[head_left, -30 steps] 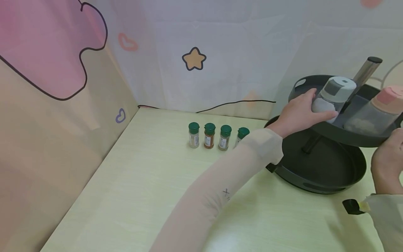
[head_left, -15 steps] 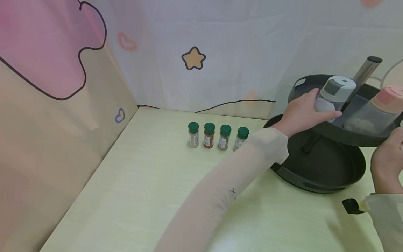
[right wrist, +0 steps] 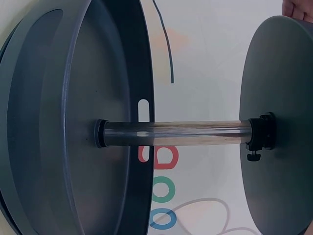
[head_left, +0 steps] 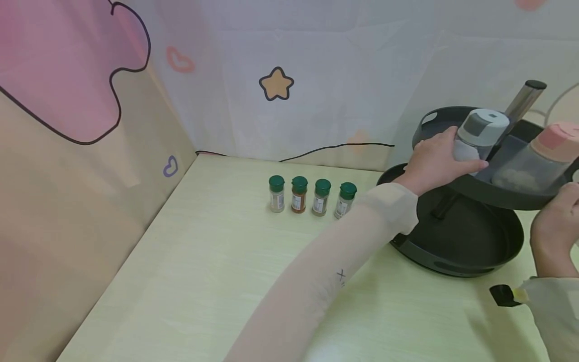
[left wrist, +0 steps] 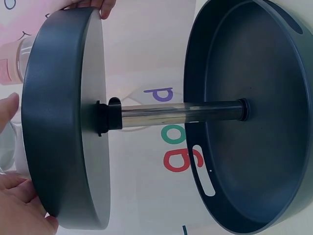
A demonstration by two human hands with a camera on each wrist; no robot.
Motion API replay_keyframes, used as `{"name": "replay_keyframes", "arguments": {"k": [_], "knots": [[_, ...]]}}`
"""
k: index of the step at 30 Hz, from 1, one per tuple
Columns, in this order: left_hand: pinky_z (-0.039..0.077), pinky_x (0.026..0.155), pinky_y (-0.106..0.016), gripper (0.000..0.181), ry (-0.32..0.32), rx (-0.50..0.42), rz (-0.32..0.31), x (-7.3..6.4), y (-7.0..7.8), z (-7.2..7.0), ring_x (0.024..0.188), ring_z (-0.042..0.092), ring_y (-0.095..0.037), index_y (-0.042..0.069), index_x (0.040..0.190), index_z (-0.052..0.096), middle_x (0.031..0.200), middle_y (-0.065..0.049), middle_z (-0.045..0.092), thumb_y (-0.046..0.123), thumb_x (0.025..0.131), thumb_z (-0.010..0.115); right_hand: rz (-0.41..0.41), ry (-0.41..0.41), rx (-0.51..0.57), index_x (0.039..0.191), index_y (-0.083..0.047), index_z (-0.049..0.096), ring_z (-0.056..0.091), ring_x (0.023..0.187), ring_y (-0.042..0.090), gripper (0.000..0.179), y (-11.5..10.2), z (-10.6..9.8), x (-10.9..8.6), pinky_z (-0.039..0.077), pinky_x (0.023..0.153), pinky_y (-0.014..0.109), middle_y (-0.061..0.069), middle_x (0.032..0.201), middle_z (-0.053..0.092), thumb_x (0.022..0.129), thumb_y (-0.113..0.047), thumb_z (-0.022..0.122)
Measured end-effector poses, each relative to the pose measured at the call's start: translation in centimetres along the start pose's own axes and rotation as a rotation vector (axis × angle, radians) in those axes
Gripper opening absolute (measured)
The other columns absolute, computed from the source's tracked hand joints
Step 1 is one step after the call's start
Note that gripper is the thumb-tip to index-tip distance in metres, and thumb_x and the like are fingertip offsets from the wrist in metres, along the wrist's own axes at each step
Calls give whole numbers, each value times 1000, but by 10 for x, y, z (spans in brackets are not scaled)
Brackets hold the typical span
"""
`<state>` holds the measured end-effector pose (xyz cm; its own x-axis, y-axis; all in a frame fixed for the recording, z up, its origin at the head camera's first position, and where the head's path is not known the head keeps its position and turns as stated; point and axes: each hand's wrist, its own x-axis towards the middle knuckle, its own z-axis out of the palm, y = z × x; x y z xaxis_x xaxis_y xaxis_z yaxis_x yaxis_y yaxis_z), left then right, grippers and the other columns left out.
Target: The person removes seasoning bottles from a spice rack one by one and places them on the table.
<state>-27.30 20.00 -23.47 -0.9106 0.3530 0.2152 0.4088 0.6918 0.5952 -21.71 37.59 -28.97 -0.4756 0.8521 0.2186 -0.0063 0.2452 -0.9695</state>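
My left hand (head_left: 431,163) holds a clear jar with a white and grey cap (head_left: 481,131), its thumb and forefinger either side of it. The jar stands in the upper round tray (head_left: 497,193) of a dark two-tier rack. In the left wrist view, fingers (left wrist: 24,196) of that hand also touch the tray's wall. My right hand (head_left: 556,229) grips the upper tray's right rim, partly out of the head view. Beside it in the tray stands a pink-capped clear jar (head_left: 534,161) with pale contents.
The rack's lower tray (head_left: 466,236) sits on the pale table (head_left: 203,281), joined to the upper one by a metal post (right wrist: 195,133). Several green-capped spice jars (head_left: 298,195) stand in a row left of the rack. A printed cloth (head_left: 334,90) hangs behind.
My left hand has shifted slightly right around the white-capped jar, and its sleeve has moved right too. The right hand, the jars and the rack look nearly unchanged.
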Motion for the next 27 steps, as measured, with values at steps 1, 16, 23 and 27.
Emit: {"name": "replay_keyframes", "arguments": {"k": [1, 16, 23, 27], "knots": [[33, 72, -13, 58, 2, 9, 1, 0, 0, 0, 82, 47, 4, 29, 118, 40, 97, 20, 51, 55, 71, 63, 17, 0, -7, 55, -18, 29, 22, 57, 1, 39, 0, -1, 0, 18, 60, 16, -10, 58, 23, 93, -29, 32], [31, 80, -12, 59, 4, 73, -2, 0, 2, -1, 87, 48, 5, 28, 119, 42, 102, 20, 52, 56, 71, 62, -70, 3, -78, 55, -19, 26, 19, 52, 3, 40, 2, 0, -1, 17, 58, 16, -11, 54, 22, 94, -26, 29], [29, 82, -13, 56, 10, 45, -2, 1, 2, -1, 85, 47, 6, 28, 116, 44, 100, 21, 53, 54, 70, 64, -82, -2, -84, 55, -20, 26, 20, 52, 1, 40, 3, 0, -1, 18, 59, 16, -12, 54, 23, 94, -26, 28], [28, 86, -14, 56, 11, 13, -3, 1, 2, -1, 85, 48, 5, 28, 115, 45, 100, 21, 54, 53, 70, 65, -107, 3, -83, 55, -20, 26, 20, 52, 1, 39, 4, 0, -2, 18, 59, 15, -12, 54, 23, 94, -25, 28]]}}
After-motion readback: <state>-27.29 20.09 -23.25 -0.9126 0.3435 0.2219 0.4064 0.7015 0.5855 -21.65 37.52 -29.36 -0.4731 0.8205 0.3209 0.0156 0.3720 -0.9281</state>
